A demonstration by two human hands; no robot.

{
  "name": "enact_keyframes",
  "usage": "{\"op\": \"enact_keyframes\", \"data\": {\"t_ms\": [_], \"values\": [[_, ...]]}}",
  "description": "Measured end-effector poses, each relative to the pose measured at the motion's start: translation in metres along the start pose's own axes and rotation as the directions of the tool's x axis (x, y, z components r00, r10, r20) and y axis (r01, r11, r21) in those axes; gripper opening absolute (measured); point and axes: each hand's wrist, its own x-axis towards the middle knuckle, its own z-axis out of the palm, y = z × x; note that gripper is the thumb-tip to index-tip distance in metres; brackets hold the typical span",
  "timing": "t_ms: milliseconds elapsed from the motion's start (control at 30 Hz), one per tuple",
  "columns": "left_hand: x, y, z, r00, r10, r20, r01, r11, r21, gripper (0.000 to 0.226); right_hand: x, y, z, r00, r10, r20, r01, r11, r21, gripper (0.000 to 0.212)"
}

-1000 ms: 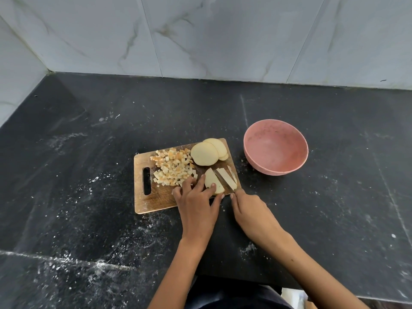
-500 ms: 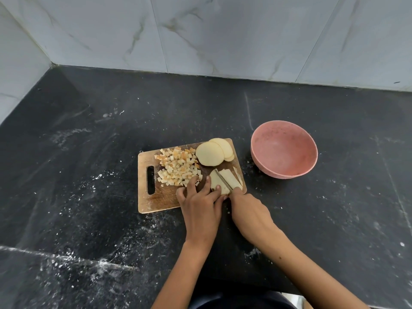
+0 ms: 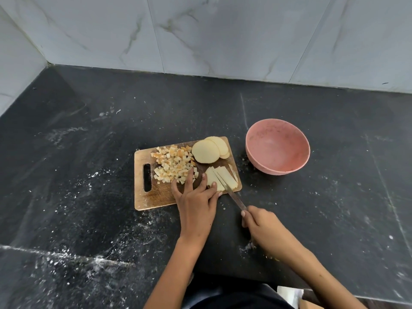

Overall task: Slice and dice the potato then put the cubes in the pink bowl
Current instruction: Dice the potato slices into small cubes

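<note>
flour-dusted black counter (image 3: 89,152) meets a marble-tiled wall (image 3: 200,36) corner

On the cutting board (image 3: 156,197), cubes (image 3: 174,163) lie at nine o'clock of the slices (image 3: 206,151); bowl (image 3: 277,146) at three o'clock.

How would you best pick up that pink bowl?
Grip the pink bowl at its rim, from above on the near right side. It stands upright and empty, so the thin rim is open to pinch. Its left side sits close to the cutting board, leaving less room there.
</note>
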Motion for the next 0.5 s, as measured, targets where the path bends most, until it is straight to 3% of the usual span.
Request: {"op": "enact_keyframes", "data": {"t_ms": [233,500], "values": [[-0.003,0.000,-0.001,0.999,-0.012,-0.043,0.010,0.999,-0.041,0.013,0.009,-0.023,0.001,0.984,-0.107,-0.141,0.088,0.987,-0.134,0.028],[-0.002,-0.002,0.000,0.999,-0.015,-0.049,0.012,0.998,-0.060,0.011,0.033,-0.051,0.010,0.990,-0.054,-0.132,0.005,0.937,-0.349,0.019]]}}
